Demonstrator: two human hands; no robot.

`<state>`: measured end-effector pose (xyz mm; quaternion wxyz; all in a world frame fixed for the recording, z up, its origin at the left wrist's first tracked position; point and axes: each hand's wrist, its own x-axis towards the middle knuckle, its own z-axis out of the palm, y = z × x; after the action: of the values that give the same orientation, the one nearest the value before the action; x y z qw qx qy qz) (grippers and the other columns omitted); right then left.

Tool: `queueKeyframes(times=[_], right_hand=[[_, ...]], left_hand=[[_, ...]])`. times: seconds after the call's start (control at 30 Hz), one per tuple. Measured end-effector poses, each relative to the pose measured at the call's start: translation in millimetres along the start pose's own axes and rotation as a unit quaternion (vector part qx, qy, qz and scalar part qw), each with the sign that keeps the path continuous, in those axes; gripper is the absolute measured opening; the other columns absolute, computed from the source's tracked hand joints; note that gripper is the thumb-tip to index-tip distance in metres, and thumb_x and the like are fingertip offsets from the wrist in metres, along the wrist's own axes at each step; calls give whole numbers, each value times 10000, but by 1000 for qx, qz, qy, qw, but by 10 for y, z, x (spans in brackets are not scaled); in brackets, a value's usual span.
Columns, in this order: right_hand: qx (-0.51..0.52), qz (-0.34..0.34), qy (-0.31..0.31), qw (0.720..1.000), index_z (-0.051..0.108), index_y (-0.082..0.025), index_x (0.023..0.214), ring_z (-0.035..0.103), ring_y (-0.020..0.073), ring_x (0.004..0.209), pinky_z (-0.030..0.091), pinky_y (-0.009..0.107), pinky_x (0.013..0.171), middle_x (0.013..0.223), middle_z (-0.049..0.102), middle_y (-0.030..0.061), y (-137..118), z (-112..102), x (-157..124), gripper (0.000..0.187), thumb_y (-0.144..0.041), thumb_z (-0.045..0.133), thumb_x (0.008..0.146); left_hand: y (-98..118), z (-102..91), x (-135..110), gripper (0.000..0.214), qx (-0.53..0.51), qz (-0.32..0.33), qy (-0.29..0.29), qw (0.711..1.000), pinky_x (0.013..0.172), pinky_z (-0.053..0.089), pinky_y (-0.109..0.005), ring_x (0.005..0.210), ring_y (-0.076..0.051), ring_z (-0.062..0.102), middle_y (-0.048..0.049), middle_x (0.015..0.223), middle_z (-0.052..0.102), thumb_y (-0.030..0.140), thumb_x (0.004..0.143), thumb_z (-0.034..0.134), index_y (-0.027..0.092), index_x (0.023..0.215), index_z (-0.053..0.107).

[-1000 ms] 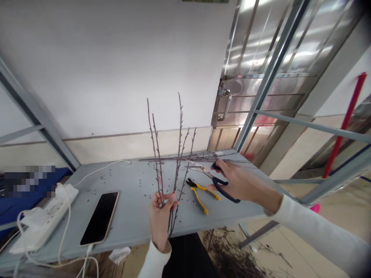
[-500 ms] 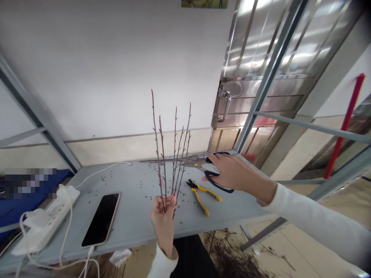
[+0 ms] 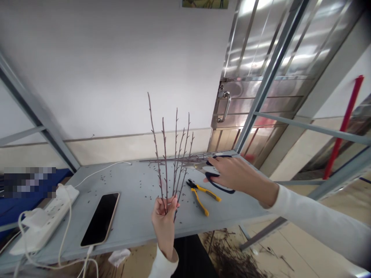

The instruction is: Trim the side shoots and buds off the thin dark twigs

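My left hand (image 3: 164, 218) is closed around the lower ends of several thin dark twigs (image 3: 165, 154), which stand upright and fan out above it. Small buds or stubs show along the stems. In my right hand (image 3: 232, 173) is a pair of scissors (image 3: 213, 178) with dark handles, its blades pointing left and reaching the right-hand twigs. Whether the blades touch a stem cannot be made out. Between the hands, cutting pliers (image 3: 199, 191) with yellow and grey grips lie on the grey table (image 3: 131, 216). More twigs (image 3: 156, 160) lie along the table's back edge.
On the left are a phone (image 3: 100, 220) with a cable and a white power strip (image 3: 43, 224) with plugs. Small dark clippings are scattered over the tabletop. A heap of twigs (image 3: 234, 256) lies on the floor below. Metal frame posts (image 3: 256, 104) rise at both sides.
The twigs in my left hand have shifted and spread slightly, with a short one now standing apart at the right. My right hand with the scissors has moved very slightly right and down.
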<state>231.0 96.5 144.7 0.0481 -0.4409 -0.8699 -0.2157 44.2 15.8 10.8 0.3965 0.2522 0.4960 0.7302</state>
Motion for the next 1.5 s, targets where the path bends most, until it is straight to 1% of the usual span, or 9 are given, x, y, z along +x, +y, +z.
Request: queueKeyframes(times=[0.27,0.43,0.53,0.67,0.77,0.97,1.17,1.27,1.5], right_hand=[[-22,23,9,999,596,-174,870,637,230,588,214,261,459,614,661,59,12,17,-77,220,-387,593,815],[107,55,43,992,507,-205,703,562,179,495,214,258,447,534,586,22,45,86,-104,363,-539,476,842],[223,101,76,967,424,-221,654,460,133,430,246,244,437,488,518,-15,64,191,-104,382,-551,443,845],[335,178,86,921,358,-234,602,369,116,411,279,237,428,459,465,-40,12,391,-116,426,-594,494,785],[430,201,81,876,411,-233,604,449,136,453,329,245,451,509,533,-17,-156,568,-159,410,-591,560,736],[664,226,50,711,489,-220,726,637,224,747,468,306,670,808,692,69,-820,859,-219,332,-494,672,692],[775,240,102,575,451,-215,688,581,157,586,472,275,596,632,600,-16,-1265,816,-107,392,-455,750,608],[790,252,117,546,449,-211,688,552,137,548,463,264,573,609,576,-30,-1312,787,-47,416,-452,772,582],[805,258,123,520,453,-205,681,577,156,572,449,264,555,627,594,-11,-1356,827,-3,437,-427,805,545]], left_hand=[[-12,-37,37,328,-30,-4,0,1000,636,556,-245,603,-118,628,11,623,667,244,580,801,184,576,479],[11,-49,71,327,-22,-23,-1,999,597,537,-233,514,-94,615,16,655,682,259,598,792,180,593,475],[28,-54,82,365,-32,-35,-16,999,531,502,-206,514,-105,635,11,669,690,262,605,789,186,585,433],[41,-65,94,379,-47,-67,-40,996,501,491,-203,504,-114,645,1,682,699,245,595,794,188,595,419],[33,-69,118,394,-60,-79,-46,994,522,511,-214,509,-122,654,-7,700,711,238,586,801,190,598,410],[64,-25,150,319,-74,-83,-55,992,565,539,-212,558,-129,672,-4,693,708,228,569,816,171,627,507],[162,4,140,285,-101,-85,-102,986,623,541,-205,613,-130,673,-3,631,689,226,556,821,168,586,544],[172,-10,154,271,-113,-79,-104,985,622,531,-190,599,-110,658,12,620,676,215,569,815,170,596,550],[180,-135,232,221,-106,-53,-85,989,625,504,-172,684,-109,655,33,658,659,190,581,810,172,640,598]])
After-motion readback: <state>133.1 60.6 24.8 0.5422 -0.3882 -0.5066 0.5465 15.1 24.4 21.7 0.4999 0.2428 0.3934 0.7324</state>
